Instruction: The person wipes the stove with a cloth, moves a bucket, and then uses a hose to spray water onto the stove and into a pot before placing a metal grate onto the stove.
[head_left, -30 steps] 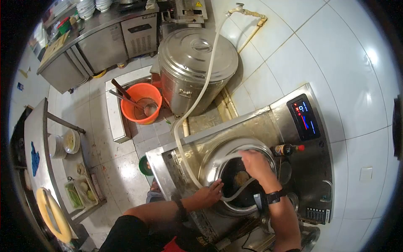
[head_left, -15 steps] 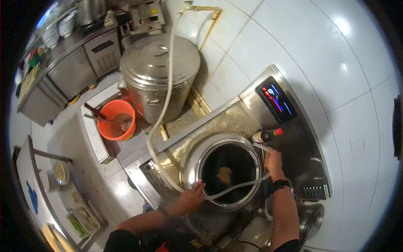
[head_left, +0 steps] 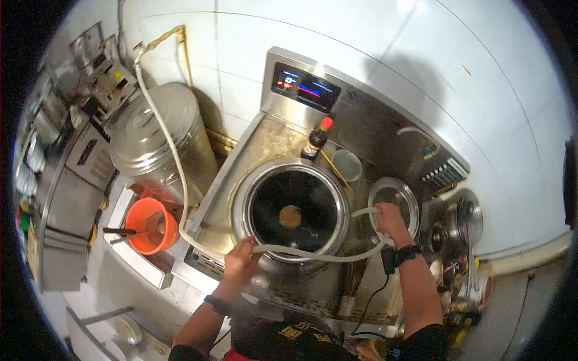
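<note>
A pale flexible hose (head_left: 322, 257) runs down from a wall tap and across both my hands. My left hand (head_left: 241, 260), slightly blurred, is closed around it at the lower left rim of a large round pot (head_left: 241, 231). Dark liquid fills the pot, with a brownish patch (head_left: 290, 216) in the middle. My right hand (head_left: 391, 220) grips the hose near its free end, over a round metal bowl or lid (head_left: 414, 201). From there, the end sticks out leftward near the pot's right rim. Between the hands, the hose sags across the pot's near side.
A red-capped bottle (head_left: 316, 138) stands behind the pot, near a small round container (head_left: 347, 165). The control panel (head_left: 306, 86) is lit. To the left are a big lidded steel pot (head_left: 201, 150) and an orange bucket (head_left: 137, 210) with handles sticking out. Utensils (head_left: 472, 265) crowd the right.
The view has turned right. My right hand has moved rightward, away from the bottle, carrying the hose end to the metal bowl or lid. My left hand remains on the hose by the pot's rim.
</note>
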`<state>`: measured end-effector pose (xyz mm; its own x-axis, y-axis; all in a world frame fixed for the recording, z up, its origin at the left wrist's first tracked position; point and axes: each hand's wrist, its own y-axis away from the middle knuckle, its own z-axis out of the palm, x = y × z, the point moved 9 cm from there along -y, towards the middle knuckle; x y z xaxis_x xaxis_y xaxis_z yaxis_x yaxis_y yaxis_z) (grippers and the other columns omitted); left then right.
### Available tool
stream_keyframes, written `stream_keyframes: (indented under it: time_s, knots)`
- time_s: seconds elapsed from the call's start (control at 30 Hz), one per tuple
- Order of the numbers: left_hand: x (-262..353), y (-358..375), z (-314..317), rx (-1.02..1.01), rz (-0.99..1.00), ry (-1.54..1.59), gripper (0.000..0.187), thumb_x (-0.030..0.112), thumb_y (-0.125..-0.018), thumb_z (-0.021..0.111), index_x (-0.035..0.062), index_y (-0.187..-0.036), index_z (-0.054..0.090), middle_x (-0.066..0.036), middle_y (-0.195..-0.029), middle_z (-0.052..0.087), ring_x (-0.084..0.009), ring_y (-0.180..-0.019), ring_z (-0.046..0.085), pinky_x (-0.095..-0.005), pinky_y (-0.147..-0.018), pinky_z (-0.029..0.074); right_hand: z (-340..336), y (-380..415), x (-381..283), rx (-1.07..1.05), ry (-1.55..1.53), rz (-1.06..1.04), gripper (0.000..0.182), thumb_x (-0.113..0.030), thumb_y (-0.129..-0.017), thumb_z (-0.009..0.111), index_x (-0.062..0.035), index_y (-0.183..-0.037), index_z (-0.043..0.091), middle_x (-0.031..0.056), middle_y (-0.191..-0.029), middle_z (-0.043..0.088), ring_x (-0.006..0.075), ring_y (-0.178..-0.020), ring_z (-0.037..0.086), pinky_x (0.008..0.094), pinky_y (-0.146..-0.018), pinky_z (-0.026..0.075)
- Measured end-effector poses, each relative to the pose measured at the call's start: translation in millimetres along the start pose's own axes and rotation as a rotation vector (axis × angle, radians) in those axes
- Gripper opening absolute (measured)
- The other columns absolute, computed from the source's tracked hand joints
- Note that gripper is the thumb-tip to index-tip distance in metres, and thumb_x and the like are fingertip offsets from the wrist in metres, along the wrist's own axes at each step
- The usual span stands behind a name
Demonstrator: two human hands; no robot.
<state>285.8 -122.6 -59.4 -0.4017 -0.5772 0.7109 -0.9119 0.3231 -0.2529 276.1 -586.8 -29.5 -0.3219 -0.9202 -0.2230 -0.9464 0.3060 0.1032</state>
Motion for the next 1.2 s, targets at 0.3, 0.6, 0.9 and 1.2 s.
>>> stream_keyframes:
  time_s: [0.3,0.6,0.9,1.2]
  knots:
    - [16.0,-10.6,-45.6,0.093,0.021,0.001,0.03,0.009,-0.086,0.067,-0.0001,-0.114,0.061,-0.021,-0.102,0.066,-0.0371,-0.089,0.067,-0.0416,-0.078,0.053,26.3,113.1,15.5,-0.233,-0.533,0.371,0.032,-0.013,-0.091,0.054,-0.0025,-0.121,0.062,0.0137,-0.084,0.069,0.0215,-0.054,0.067,0.0377,-0.055,0.055]
    - [14.9,-4.9,-65.7,0.153,0.053,-0.014,0.023,0.013,-0.093,0.061,0.0014,-0.113,0.061,-0.019,-0.096,0.066,-0.0363,-0.087,0.065,-0.0407,-0.076,0.051,61.3,166.7,-27.0,-0.32,-0.621,0.31,0.036,-0.011,-0.093,0.051,-0.0048,-0.128,0.058,0.0061,-0.081,0.065,0.0137,-0.052,0.061,0.0282,-0.048,0.048]
    - [11.5,0.2,-94.7,0.161,-0.033,0.002,0.024,0.013,-0.096,0.057,0.0002,-0.116,0.06,-0.019,-0.099,0.066,-0.0325,-0.09,0.065,-0.0379,-0.08,0.05,106.3,189.6,-89.8,-0.407,-0.816,0.292,0.033,-0.016,-0.094,0.055,-0.0037,-0.125,0.06,0.0076,-0.083,0.066,0.0158,-0.053,0.061,0.0307,-0.049,0.051]
    - [13.7,12.1,-70.5,0.056,0.098,-0.075,0.027,0.003,-0.082,0.067,0.0046,-0.108,0.06,-0.016,-0.099,0.065,-0.0362,-0.089,0.064,-0.0402,-0.075,0.051,61.7,181.0,-17.4,-0.188,-0.795,0.49,0.03,-0.012,-0.091,0.054,0.0006,-0.116,0.063,0.0093,-0.078,0.067,0.0154,-0.051,0.063,0.0305,-0.046,0.05]
